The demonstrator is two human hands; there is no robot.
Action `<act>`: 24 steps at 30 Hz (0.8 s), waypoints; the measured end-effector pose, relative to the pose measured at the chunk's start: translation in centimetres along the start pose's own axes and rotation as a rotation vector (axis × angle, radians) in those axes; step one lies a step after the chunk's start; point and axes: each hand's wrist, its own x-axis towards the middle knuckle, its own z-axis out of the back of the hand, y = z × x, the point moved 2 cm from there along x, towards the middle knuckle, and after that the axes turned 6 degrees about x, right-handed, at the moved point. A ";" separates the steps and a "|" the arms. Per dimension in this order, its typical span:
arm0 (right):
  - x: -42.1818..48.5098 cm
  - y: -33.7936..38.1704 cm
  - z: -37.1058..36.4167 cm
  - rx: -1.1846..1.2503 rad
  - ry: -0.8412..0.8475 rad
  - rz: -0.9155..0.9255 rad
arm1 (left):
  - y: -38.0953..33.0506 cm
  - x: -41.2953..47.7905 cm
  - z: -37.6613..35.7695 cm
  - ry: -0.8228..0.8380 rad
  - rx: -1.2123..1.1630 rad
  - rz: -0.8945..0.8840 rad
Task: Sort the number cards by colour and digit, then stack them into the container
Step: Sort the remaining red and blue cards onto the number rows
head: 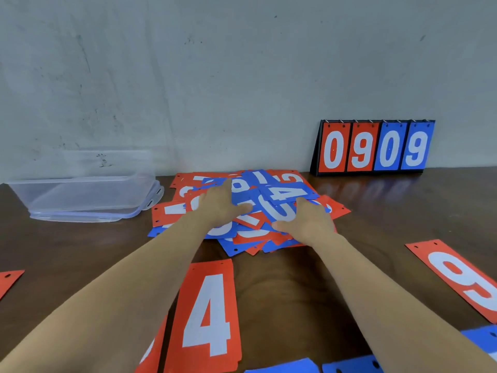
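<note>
1. Nearest the lens, at 6 o'clock on the lower edge, lie two blue cards [290,366], both cut off by the frame. Just beyond, at 7 o'clock, a red 4 card [207,313] lies face up with its digit upright, its left edge under the left forearm.
2. Surface [282,286]: dark brown, carrying every item. A scuffed grey wall [242,76] stands behind it.
3. Container [80,195]: clear plastic, at 10 o'clock near the wall, seated on what appears to be its lid. It stands just beside the pile, not touching it.
4. Pile [250,235]: mixed red and blue number cards at 12 o'clock, overlapping at assorted angles. A blue 4 card [285,193] lies on top.
5. Scoreboard stand [373,148]: at 1 o'clock against the wall, showing red 0 and 9, then blue 0 and 9.
6. Loose cards: a red 9 card [462,278] lies askew at 3 o'clock, well apart from the pile. A red corner [9,278] shows at 8 o'clock, at the frame's edge.
7. Left hand [223,205]: palm down on the pile's left half, fingers extended and thumb spread; grip not closed, holding nothing.
8. Right hand [306,222]: palm down on the pile's right half, just below the blue 4 card, fingers laid flat; grip likewise unclosed.
</note>
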 end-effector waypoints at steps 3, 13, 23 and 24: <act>0.5 0.1 0.1 -0.001 -0.003 0.008 | -0.4 2.0 -0.8 0.068 0.133 0.012; 1.1 -0.4 0.5 0.104 -0.168 0.012 | 0.2 2.5 1.7 -0.185 0.012 0.027; 0.2 -0.4 2.6 0.321 -0.133 0.071 | 4.8 -2.1 5.6 -0.146 -0.641 0.218; -0.1 -0.2 2.8 0.381 -0.126 0.094 | 5.0 -2.7 5.7 -0.147 -0.669 0.216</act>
